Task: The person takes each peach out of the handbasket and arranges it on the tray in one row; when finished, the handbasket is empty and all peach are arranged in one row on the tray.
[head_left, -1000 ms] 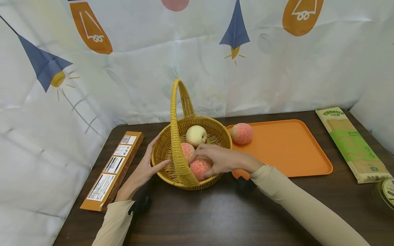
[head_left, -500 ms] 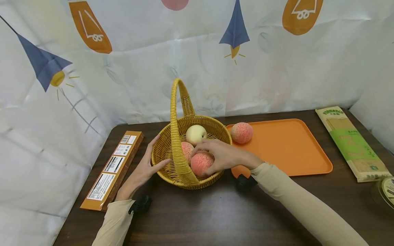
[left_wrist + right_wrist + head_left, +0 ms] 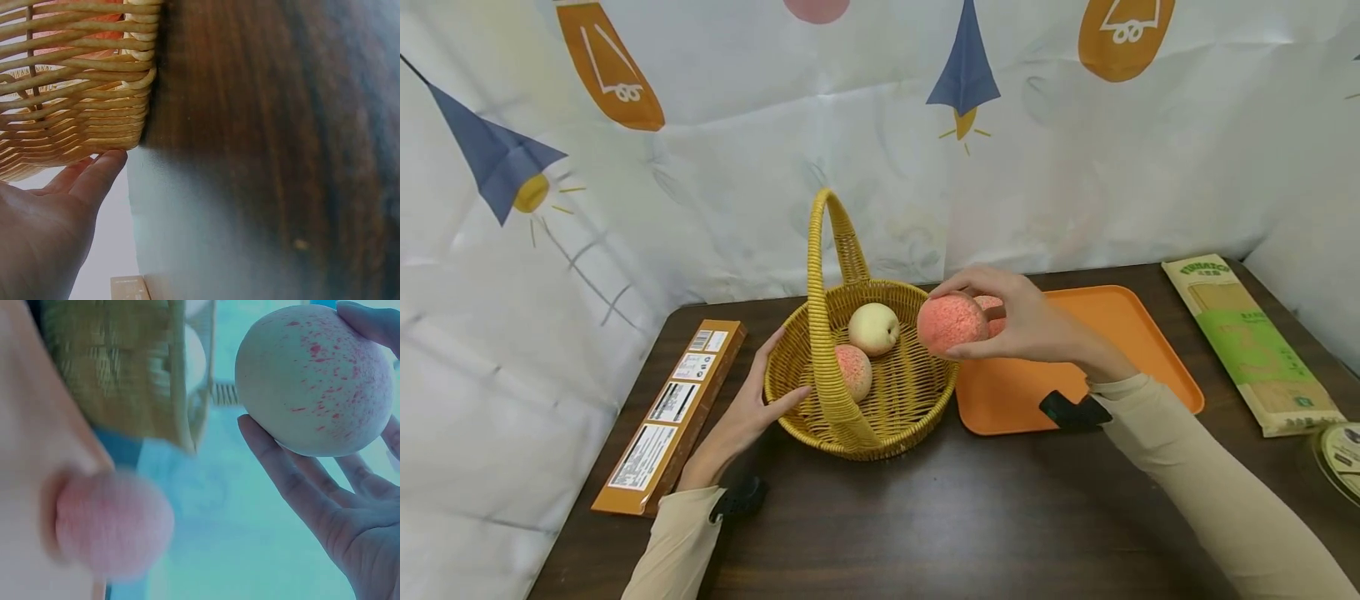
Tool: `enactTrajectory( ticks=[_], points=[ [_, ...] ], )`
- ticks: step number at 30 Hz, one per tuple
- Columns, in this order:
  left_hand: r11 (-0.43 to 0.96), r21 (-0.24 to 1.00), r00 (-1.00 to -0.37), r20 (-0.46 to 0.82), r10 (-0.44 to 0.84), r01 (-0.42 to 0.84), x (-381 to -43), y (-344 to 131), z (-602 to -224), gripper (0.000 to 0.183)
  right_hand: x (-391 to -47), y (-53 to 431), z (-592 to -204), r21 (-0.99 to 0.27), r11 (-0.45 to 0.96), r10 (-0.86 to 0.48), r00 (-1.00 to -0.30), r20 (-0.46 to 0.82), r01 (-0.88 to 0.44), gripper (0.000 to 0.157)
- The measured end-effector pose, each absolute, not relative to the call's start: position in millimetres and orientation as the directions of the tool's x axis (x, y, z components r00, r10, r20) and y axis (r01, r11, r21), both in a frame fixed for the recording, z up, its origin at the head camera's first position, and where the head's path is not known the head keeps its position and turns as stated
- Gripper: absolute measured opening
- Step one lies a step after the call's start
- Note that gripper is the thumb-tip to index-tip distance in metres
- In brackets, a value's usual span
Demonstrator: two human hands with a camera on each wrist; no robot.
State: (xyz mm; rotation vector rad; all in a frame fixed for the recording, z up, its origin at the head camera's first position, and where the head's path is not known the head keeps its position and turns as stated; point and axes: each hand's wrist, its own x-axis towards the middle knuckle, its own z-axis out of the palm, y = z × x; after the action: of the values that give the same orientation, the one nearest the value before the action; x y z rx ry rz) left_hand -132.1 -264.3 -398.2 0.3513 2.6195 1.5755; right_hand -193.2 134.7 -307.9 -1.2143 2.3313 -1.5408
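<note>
My right hand (image 3: 1022,321) pinches a pink-speckled peach (image 3: 951,323) in the air, near the right rim of the yellow wicker basket (image 3: 910,425). In the right wrist view, thumb and fingertips hold the held peach (image 3: 312,381) by its sides. Inside the basket lie a cream-coloured peach (image 3: 872,327) and a pink one (image 3: 853,372). With straight fingers, my left hand (image 3: 745,417) touches the basket's left side, its thumb at the rim. Another peach (image 3: 115,525) rests on the orange tray (image 3: 1000,408), partly hidden behind my right hand in the head view.
On the left lies a long orange-brown box (image 3: 670,417) with white labels. A green-and-cream packet (image 3: 1255,342) is at the far right, and a round container (image 3: 1341,454) stands below it. A patterned cloth (image 3: 737,167) hangs behind the table (image 3: 880,525).
My right hand has lifted a pink peach out of the basket and carried it up and right. The left hand stays at the basket's side. The head view has shifted slightly.
</note>
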Motion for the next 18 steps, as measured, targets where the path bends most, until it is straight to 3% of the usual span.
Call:
enactTrajectory(
  ticks=[6,13,18],
  points=[
    [0.436,0.883,-0.969,0.076,0.234,0.174,-132,-265,-399,0.094,-200,177,-305,-0.801,0.249,-0.579,-0.747,0.328,-0.544,0.061],
    [0.414,0.894,-0.968,0.075,0.240,0.172,-133,-266,-401,0.093,-204,213,-313,-0.814,0.398,-0.446,-0.865,0.231,-0.423,0.064],
    [0.399,0.900,-0.967,0.080,0.242,0.175,-133,-265,-401,0.094,-209,233,-328,-0.824,0.434,-0.386,-0.902,0.195,-0.364,0.065]
  ],
)
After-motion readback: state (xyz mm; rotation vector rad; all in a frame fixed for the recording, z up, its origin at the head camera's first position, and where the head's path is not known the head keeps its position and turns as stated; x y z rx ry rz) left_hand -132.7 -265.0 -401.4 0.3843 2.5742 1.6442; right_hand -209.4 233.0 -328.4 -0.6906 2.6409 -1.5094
